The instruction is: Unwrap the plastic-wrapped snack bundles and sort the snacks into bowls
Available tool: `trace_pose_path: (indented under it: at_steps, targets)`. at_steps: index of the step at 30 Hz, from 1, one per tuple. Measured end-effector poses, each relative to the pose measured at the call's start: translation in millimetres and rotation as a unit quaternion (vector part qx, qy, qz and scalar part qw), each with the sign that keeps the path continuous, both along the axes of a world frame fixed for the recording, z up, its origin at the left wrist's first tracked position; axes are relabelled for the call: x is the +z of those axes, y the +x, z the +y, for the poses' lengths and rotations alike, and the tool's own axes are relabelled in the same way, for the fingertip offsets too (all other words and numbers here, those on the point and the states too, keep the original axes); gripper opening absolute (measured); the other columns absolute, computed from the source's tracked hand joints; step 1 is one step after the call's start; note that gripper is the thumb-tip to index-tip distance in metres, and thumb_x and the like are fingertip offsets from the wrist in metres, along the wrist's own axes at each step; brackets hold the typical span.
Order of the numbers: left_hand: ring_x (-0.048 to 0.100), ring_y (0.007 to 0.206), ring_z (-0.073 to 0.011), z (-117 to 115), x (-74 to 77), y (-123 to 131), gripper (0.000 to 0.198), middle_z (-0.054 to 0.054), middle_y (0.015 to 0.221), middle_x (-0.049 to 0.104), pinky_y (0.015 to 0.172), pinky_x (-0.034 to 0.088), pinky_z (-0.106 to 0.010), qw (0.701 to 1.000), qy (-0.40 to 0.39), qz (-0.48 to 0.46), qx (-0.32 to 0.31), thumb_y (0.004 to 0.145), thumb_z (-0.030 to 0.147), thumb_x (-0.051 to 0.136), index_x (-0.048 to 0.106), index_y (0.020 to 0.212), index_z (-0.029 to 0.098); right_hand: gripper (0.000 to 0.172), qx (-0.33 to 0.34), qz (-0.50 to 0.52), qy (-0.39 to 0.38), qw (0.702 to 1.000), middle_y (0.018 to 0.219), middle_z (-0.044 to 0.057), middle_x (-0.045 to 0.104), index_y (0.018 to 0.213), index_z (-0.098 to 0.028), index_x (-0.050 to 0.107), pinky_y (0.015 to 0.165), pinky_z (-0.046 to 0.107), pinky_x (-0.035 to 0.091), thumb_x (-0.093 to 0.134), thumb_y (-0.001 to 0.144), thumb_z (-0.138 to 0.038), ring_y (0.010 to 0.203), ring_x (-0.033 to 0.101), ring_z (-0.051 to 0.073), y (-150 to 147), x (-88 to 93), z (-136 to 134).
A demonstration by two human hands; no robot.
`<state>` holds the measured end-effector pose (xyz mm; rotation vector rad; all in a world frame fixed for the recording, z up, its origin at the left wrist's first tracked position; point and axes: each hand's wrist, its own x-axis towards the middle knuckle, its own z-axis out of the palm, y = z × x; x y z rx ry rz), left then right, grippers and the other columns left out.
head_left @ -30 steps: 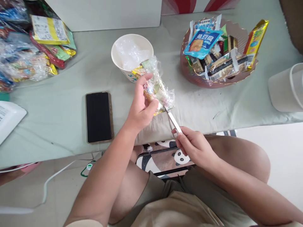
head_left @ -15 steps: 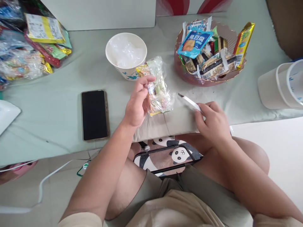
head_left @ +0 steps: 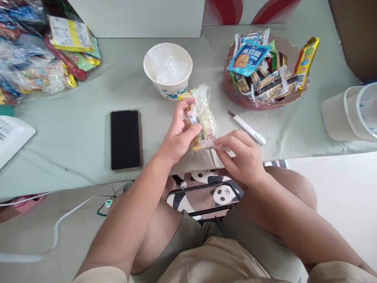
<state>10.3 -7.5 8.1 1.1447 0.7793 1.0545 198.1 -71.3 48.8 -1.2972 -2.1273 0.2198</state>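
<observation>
A clear plastic bag of small colourful snack packets (head_left: 207,122) is held over the table's front edge. My left hand (head_left: 184,131) grips its left side, thumb in front and fingers behind and above. My right hand (head_left: 240,155) pinches the bag's lower right corner between thumb and fingertips. Just beyond the right hand, a white utility knife (head_left: 247,127) lies on the cloth with its dark blade end pointing up and left. Behind the bag stands a white paper tub (head_left: 173,91) with blue-green print, crumpled clear plastic inside it.
A pink gold-rimmed bowl (head_left: 235,94) of wrapped snacks stands at back right. Stacked white tubs (head_left: 338,114) are at far right. A phone (head_left: 125,140) lies left of my hands. Bagged snacks (head_left: 38,67) fill the back left; a white box (head_left: 141,17) stands behind.
The utility knife has left my right hand and now lies on the table. That hand has moved left and taken the bag's lower corner; the left hand still holds the bag.
</observation>
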Motion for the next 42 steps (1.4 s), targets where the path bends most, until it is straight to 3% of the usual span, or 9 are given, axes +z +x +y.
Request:
trace_pose_path:
  at_steps: [10,12,16,18,21,24,28,33,42]
  targets:
    - [0.075,0.102,-0.0235,15,-1.5,-1,0.062,-0.001,0.109,0.069,0.086,0.061,-0.038,0.990,-0.079,-0.033,0.108,0.093,0.040,0.070,0.036,0.145,0.039,0.024,0.068,0.063,0.176,0.980,0.076,0.001,0.062,0.092,-0.029,0.071,0.066,0.034,0.045,0.064,0.086,-0.007,0.074,0.058,0.017,4,-5.4,-17]
    - [0.075,0.098,-0.0226,17,-3.1,0,0.059,0.000,0.104,0.067,0.084,0.060,-0.037,0.989,-0.077,-0.032,0.119,0.093,0.044,0.070,0.036,0.142,0.037,0.020,0.128,0.024,0.114,0.985,0.079,0.002,0.065,0.092,-0.025,0.071,0.069,0.035,0.044,0.062,0.087,-0.009,0.077,0.059,0.018,7,-1.3,-17]
    - [0.070,0.079,-0.0184,12,-2.1,2,0.060,0.001,0.091,0.064,0.074,0.056,-0.034,0.992,-0.060,0.005,0.111,0.093,0.050,0.071,0.038,0.142,0.036,0.020,0.274,-0.012,-0.195,0.942,0.081,0.003,0.070,0.095,-0.020,0.073,0.068,0.031,0.049,0.054,0.098,-0.017,0.072,0.063,0.015,15,18.4,-15]
    - [0.065,0.072,-0.0158,8,-0.1,2,0.065,0.001,0.088,0.064,0.070,0.054,-0.032,0.994,-0.043,0.034,0.093,0.092,0.052,0.074,0.039,0.144,0.036,0.018,0.228,0.023,-0.230,0.946,0.076,0.002,0.069,0.093,-0.021,0.072,0.065,0.029,0.050,0.055,0.100,-0.019,0.068,0.063,0.014,18,29.7,-8]
    - [0.063,0.066,-0.0155,3,3.3,2,0.080,0.003,0.083,0.065,0.066,0.053,-0.030,0.997,-0.047,0.044,0.030,0.087,0.054,0.079,0.035,0.151,0.037,0.012,0.057,0.041,-0.075,0.995,0.095,0.008,0.072,0.106,-0.021,0.073,0.075,0.033,0.056,0.066,0.095,-0.023,0.087,0.069,0.020,19,36.7,13]
    - [0.060,0.055,-0.0147,2,6.2,-1,0.085,0.006,0.070,0.062,0.055,0.046,-0.027,0.996,-0.065,0.032,-0.047,0.084,0.054,0.083,0.036,0.152,0.035,0.026,0.019,0.014,-0.002,1.000,0.118,0.015,0.069,0.116,-0.020,0.074,0.092,0.043,0.057,0.071,0.092,-0.028,0.112,0.068,0.028,17,28.2,40]
    - [0.059,0.052,-0.0122,5,10.4,-9,0.076,0.006,0.069,0.065,0.050,0.044,-0.024,0.987,-0.103,0.033,-0.116,0.080,0.042,0.086,0.047,0.143,0.029,0.015,-0.034,0.069,-0.071,0.995,0.095,0.007,0.071,0.092,-0.022,0.074,0.072,0.034,0.055,0.061,0.098,-0.027,0.085,0.067,0.019,13,15.5,56]
    - [0.072,0.082,-0.0184,8,21.0,-18,0.050,-0.004,0.095,0.077,0.073,0.056,-0.027,0.974,-0.135,0.061,-0.171,0.073,0.037,0.090,0.069,0.113,0.016,0.019,-0.153,0.220,-0.155,0.951,0.070,0.000,0.059,0.086,-0.021,0.066,0.055,0.028,0.043,0.063,0.098,-0.035,0.058,0.054,0.012,13,13.7,60]
    - [0.074,0.094,-0.0208,10,20.8,-13,0.040,-0.007,0.109,0.078,0.075,0.060,-0.027,0.983,-0.136,-0.044,-0.113,0.084,0.045,0.081,0.073,0.112,0.018,0.048,-0.088,0.282,-0.237,0.925,0.139,0.012,0.062,0.142,-0.029,0.046,0.081,0.030,0.060,0.047,0.105,-0.061,0.108,0.071,0.019,-1,-11.8,44]
